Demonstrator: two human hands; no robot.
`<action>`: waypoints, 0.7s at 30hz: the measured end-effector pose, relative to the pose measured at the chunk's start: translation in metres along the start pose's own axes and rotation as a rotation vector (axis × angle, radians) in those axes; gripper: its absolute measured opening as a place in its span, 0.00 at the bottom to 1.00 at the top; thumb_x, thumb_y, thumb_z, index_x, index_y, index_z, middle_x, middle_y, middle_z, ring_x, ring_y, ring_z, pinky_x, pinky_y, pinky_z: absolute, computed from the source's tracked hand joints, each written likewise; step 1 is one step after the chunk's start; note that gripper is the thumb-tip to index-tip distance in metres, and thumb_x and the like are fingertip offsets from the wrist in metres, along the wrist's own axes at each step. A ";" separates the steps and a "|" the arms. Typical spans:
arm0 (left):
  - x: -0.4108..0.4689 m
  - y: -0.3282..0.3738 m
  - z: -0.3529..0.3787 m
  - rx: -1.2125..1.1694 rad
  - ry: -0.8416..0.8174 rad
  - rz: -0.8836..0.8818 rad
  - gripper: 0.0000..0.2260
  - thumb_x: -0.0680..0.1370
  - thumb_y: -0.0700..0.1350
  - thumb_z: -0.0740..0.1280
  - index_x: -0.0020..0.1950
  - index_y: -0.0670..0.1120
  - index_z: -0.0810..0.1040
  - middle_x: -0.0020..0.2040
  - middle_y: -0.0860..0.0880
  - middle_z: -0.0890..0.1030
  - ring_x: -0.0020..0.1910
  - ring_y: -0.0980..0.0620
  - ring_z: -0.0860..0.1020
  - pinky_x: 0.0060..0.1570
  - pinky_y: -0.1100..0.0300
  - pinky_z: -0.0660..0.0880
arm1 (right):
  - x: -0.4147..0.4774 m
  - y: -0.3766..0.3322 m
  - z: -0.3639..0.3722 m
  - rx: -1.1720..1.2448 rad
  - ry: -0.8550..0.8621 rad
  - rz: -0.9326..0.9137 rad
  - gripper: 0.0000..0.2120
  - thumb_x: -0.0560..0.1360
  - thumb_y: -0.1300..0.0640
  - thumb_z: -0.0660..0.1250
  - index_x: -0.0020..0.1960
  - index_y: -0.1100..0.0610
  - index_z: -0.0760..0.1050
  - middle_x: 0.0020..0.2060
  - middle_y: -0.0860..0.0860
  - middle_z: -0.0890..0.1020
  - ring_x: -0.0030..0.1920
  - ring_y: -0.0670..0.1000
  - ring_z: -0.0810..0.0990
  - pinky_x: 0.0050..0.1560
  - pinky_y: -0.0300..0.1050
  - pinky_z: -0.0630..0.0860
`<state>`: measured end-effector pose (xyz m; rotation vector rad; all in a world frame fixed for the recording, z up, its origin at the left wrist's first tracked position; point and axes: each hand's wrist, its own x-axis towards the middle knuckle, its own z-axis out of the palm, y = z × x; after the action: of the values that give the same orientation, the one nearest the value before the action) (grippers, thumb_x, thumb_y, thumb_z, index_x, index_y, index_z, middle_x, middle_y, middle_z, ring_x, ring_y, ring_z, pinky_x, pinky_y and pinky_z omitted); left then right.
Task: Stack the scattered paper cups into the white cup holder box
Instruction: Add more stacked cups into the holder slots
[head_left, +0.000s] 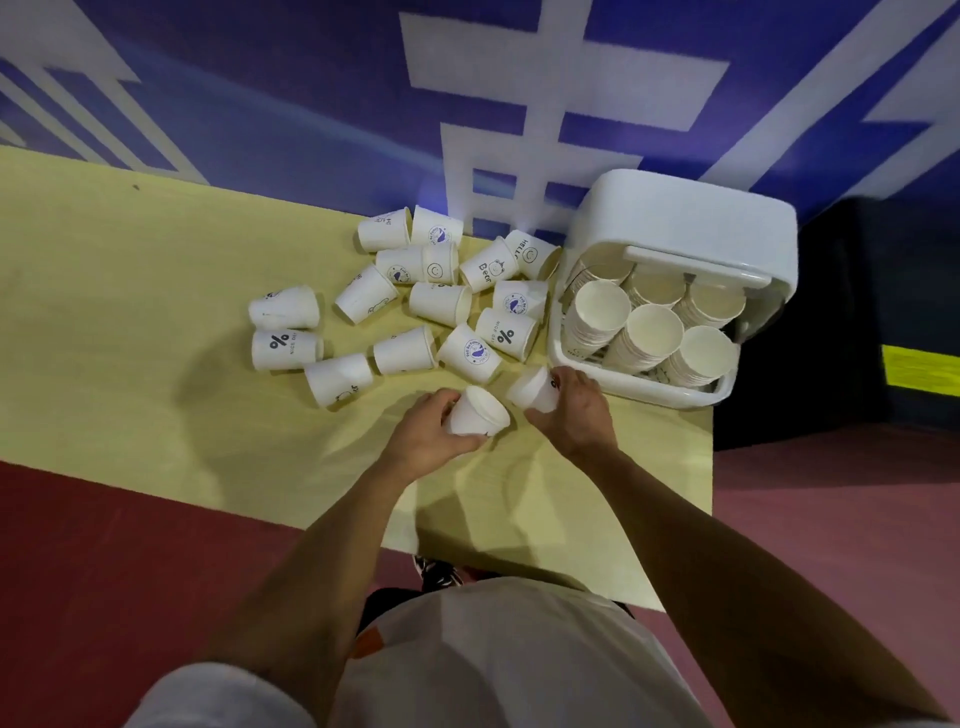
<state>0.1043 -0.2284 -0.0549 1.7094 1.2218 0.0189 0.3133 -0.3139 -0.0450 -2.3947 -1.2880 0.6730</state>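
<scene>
Several white printed paper cups (441, 301) lie on their sides across the yellow table (130, 291). The white cup holder box (691, 218) stands at the table's right end, its front open, with several stacks of cups (652, 332) inside. My left hand (426, 436) grips one paper cup (480, 410) near the front edge, its mouth turned to the right. My right hand (571, 410) holds a second paper cup (532, 387) just in front of the box, its mouth turned to the left. The two held cups are close together but apart.
A blue wall with large white shapes (519, 104) runs behind the table. The table's right edge lies just past the box, next to a dark block (857, 312). Red floor (104, 545) lies below the front edge.
</scene>
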 end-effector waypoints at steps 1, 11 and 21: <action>0.001 0.005 0.001 0.001 -0.011 0.013 0.33 0.63 0.60 0.77 0.64 0.52 0.74 0.57 0.54 0.78 0.55 0.53 0.78 0.56 0.51 0.77 | -0.004 0.004 -0.005 0.022 0.018 0.027 0.29 0.68 0.49 0.76 0.64 0.60 0.73 0.56 0.57 0.79 0.57 0.59 0.75 0.57 0.54 0.74; 0.018 0.076 0.028 -0.002 -0.111 0.159 0.33 0.62 0.61 0.78 0.64 0.53 0.74 0.54 0.58 0.80 0.51 0.55 0.80 0.48 0.46 0.82 | -0.043 0.048 -0.061 0.319 0.209 0.193 0.28 0.65 0.43 0.74 0.62 0.50 0.74 0.54 0.48 0.79 0.54 0.51 0.78 0.55 0.55 0.79; 0.022 0.141 0.068 0.048 -0.140 0.282 0.31 0.69 0.53 0.79 0.68 0.51 0.72 0.58 0.56 0.79 0.51 0.57 0.78 0.43 0.69 0.71 | -0.051 0.085 -0.122 0.491 0.524 0.311 0.32 0.65 0.43 0.73 0.65 0.51 0.69 0.59 0.50 0.75 0.58 0.51 0.77 0.58 0.57 0.78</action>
<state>0.2490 -0.2592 0.0001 1.8805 0.8792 0.0392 0.4148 -0.4103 0.0267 -2.1567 -0.4758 0.3424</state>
